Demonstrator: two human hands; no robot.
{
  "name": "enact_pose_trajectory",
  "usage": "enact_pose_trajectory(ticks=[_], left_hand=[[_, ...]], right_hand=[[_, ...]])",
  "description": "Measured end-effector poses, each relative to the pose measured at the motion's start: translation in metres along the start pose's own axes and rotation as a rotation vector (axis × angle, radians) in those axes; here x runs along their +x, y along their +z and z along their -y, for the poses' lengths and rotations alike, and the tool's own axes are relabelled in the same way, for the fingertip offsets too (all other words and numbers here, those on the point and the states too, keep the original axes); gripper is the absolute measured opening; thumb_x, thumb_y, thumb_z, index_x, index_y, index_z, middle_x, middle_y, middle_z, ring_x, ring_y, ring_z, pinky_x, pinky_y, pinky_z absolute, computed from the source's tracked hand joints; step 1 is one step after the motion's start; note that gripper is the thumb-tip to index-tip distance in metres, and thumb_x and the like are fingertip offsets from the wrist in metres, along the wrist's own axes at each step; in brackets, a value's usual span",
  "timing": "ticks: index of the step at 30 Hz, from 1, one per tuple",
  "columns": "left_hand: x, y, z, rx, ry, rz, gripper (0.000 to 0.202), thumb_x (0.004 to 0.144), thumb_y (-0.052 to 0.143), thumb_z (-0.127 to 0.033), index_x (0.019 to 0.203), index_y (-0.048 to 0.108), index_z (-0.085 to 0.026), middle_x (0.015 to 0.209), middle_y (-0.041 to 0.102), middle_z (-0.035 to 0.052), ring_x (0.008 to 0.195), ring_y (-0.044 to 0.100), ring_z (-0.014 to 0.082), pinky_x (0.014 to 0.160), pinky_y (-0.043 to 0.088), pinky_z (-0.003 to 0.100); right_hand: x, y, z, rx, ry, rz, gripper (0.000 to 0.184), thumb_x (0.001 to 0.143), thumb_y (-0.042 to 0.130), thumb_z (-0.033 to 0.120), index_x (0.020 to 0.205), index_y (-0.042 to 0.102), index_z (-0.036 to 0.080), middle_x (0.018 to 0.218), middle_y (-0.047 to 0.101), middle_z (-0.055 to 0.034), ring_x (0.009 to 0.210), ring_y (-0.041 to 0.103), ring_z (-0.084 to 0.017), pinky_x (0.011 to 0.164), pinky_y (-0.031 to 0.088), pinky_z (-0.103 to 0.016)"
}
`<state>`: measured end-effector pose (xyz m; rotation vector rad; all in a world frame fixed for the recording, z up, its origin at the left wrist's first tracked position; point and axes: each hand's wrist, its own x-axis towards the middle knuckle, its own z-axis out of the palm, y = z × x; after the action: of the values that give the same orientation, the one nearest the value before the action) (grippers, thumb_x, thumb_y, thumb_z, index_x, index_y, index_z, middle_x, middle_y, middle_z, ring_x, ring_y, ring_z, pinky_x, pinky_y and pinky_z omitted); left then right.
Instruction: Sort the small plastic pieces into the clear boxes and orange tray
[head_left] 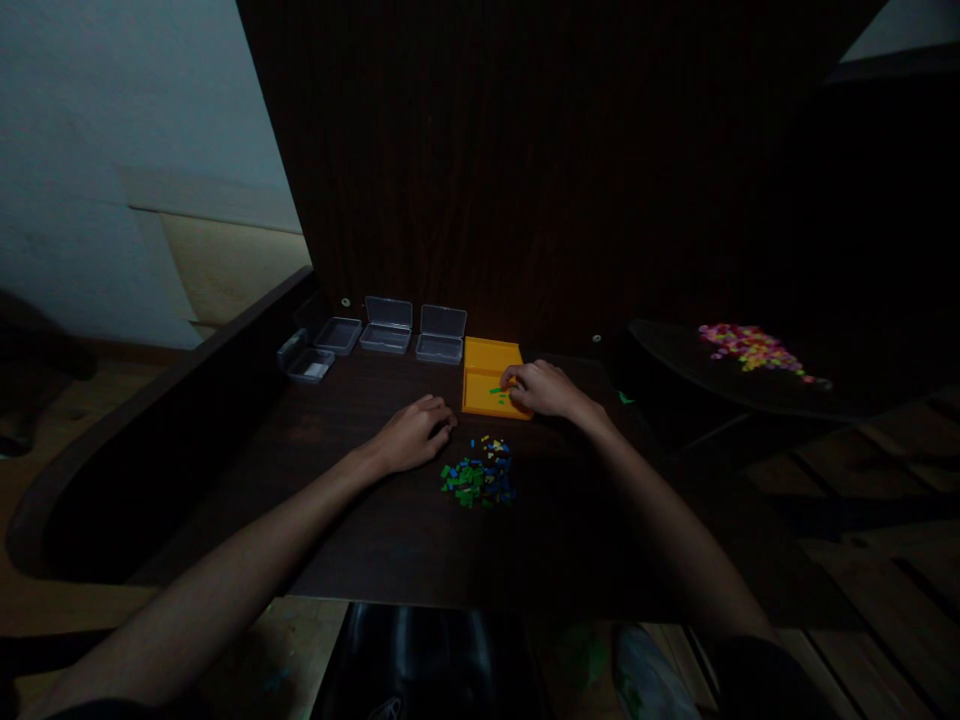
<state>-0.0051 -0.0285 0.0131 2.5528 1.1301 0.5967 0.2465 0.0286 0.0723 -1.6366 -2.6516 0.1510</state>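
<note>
My left hand (pixel 414 433) rests on the dark table, fingers curled together, just left of a pile of small green, blue and yellow pieces (pixel 480 474). Whether it holds a piece is hidden. My right hand (pixel 541 388) lies over the near right corner of an open orange box (pixel 486 366), its fingertips pinched at a few green pieces (pixel 499 394) inside the box. The pile sits between both hands, nearer to me than the box.
Several clear plastic boxes (pixel 387 326) stand open in a row at the back left of the dark wooden table (pixel 360 520). A heap of pink and yellow pieces (pixel 750 347) lies on a dark surface to the right. A dark wooden panel rises behind.
</note>
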Motion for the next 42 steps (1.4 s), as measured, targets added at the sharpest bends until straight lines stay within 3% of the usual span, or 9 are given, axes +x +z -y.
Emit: enact_pose_trajectory(ticks=[5,8,12,16,24,30,37,42], left_hand=[[-0.002,-0.003,-0.007,-0.135,0.090,0.024,0.021,0.083,0.049,-0.012,0.095,0.065,-0.018,0.091,0.063,0.0052,0.089,0.058,0.0186,0.084,0.047,0.032],[-0.003,-0.007,-0.013,-0.208,0.170,0.064,0.023,0.074,0.053,-0.010,0.090,0.066,-0.018,0.088,0.063,0.0040,0.086,0.058,0.0177,0.081,0.046,0.030],[-0.005,-0.011,-0.016,-0.240,0.247,0.133,0.021,0.066,0.059,-0.012,0.085,0.066,-0.018,0.085,0.062,0.0030,0.081,0.057,0.0171,0.077,0.045,0.029],[-0.006,-0.014,-0.015,-0.228,0.271,0.192,0.023,0.063,0.061,-0.012,0.085,0.065,-0.018,0.082,0.060,0.0019,0.077,0.056,0.0166,0.076,0.045,0.028],[-0.006,-0.015,-0.014,-0.211,0.268,0.215,0.027,0.060,0.059,-0.010,0.086,0.061,-0.019,0.080,0.058,0.0007,0.076,0.055,0.0164,0.077,0.044,0.028],[-0.007,-0.017,-0.016,-0.227,0.214,0.227,0.026,0.060,0.058,-0.012,0.085,0.056,-0.018,0.080,0.059,0.0011,0.074,0.054,0.0160,0.071,0.044,0.027],[-0.007,-0.018,-0.016,-0.202,0.236,0.240,0.019,0.061,0.058,-0.012,0.078,0.052,-0.019,0.080,0.058,0.0014,0.075,0.054,0.0167,0.073,0.043,0.028],[-0.006,-0.017,-0.016,-0.209,0.236,0.236,0.019,0.060,0.056,-0.011,0.077,0.052,-0.019,0.079,0.058,0.0015,0.074,0.053,0.0166,0.073,0.042,0.029]], right_hand=[[-0.006,-0.004,0.018,0.177,-0.165,0.024,0.025,0.082,0.054,0.015,0.100,0.071,0.016,0.069,0.062,0.0004,0.062,0.053,-0.012,0.059,0.032,-0.023],[-0.015,-0.003,0.033,0.334,-0.304,0.147,0.022,0.081,0.056,0.014,0.098,0.071,0.015,0.061,0.054,0.0045,0.055,0.046,-0.009,0.057,0.032,-0.021],[-0.034,0.002,0.047,0.431,-0.377,0.282,0.016,0.080,0.063,0.021,0.092,0.072,0.016,0.055,0.048,0.0074,0.051,0.043,-0.008,0.053,0.031,-0.020],[-0.053,0.015,0.051,0.433,-0.430,0.239,0.017,0.082,0.064,0.028,0.093,0.072,0.018,0.061,0.055,0.0053,0.055,0.048,-0.008,0.058,0.034,-0.020],[-0.075,0.035,0.060,0.275,-0.290,0.108,0.023,0.082,0.067,0.039,0.101,0.072,0.027,0.077,0.069,-0.0005,0.078,0.061,-0.018,0.074,0.038,-0.027],[-0.076,0.042,0.056,0.291,-0.304,0.096,0.026,0.084,0.063,0.042,0.104,0.072,0.027,0.087,0.072,-0.0020,0.084,0.063,-0.019,0.079,0.040,-0.030],[-0.078,0.041,0.056,0.299,-0.321,0.087,0.023,0.084,0.062,0.036,0.102,0.072,0.025,0.086,0.072,-0.0017,0.083,0.064,-0.019,0.078,0.040,-0.030],[-0.078,0.037,0.059,0.313,-0.348,0.102,0.024,0.086,0.059,0.029,0.106,0.072,0.026,0.098,0.073,-0.0020,0.087,0.065,-0.019,0.081,0.041,-0.030]])
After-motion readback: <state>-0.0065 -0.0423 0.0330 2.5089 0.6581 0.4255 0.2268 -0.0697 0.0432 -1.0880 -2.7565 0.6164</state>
